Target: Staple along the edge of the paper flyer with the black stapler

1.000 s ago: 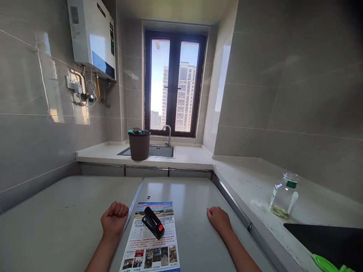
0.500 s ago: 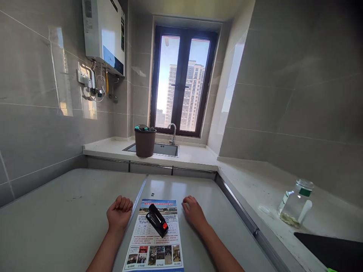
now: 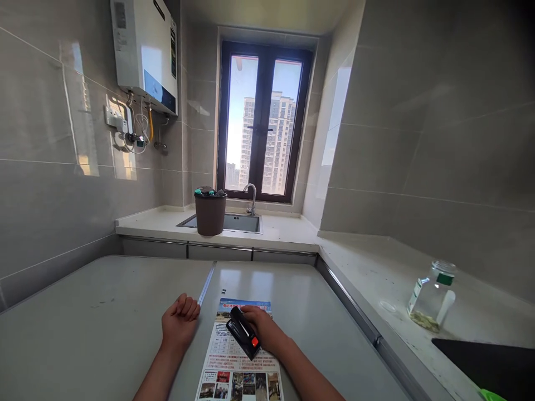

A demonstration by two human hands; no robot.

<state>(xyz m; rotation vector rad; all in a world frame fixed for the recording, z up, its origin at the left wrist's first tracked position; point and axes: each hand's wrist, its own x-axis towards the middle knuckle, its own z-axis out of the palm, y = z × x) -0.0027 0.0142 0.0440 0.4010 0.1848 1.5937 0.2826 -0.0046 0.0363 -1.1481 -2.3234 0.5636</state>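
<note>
A black stapler (image 3: 242, 334) with a red patch on its near end lies slanted over a printed leaflet (image 3: 228, 345) on the pale tabletop. My right hand (image 3: 265, 329) is at the stapler's right side, its fingers closed against it; the fingertips are partly hidden behind the stapler. To the left of the leaflet, my left hand (image 3: 180, 320) rests on the table as a fist, with nothing visible in it. Tiny dark pieces, perhaps staples (image 3: 223, 291), lie just beyond the leaflet's top edge.
A brown bucket (image 3: 209, 214) stands at the sink (image 3: 242, 223) under the window. On the right counter are a glass jar (image 3: 432, 295) with a green label, a clear lid (image 3: 388, 306) and a dark flat object (image 3: 489, 362). A seam (image 3: 208, 283) crosses the table.
My right hand has moved left from the bare table onto the stapler. The leaflet and stapler have shifted slightly right on the table. My left fist stays nearly still.
</note>
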